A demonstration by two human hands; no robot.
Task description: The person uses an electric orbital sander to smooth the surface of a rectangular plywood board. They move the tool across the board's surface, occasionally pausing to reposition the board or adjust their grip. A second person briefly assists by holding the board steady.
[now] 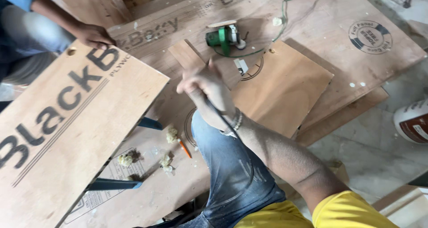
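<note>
One blurred hand (206, 87), grip unclear

Ahead of our right hand (206, 86) we see bare plywood (285, 83) open toward the right. The green power saw (224, 37) and its cord (282, 18) block the far side. On the left, 1 raised board (67, 121) and another person's hand (93, 35) close that way.

We have just one view — a camera on the person's head. We look steeply down, from close up, at a raised hand (206, 87), a knee in jeans (227, 165) and plywood sheets (285, 83) on the floor.
</note>
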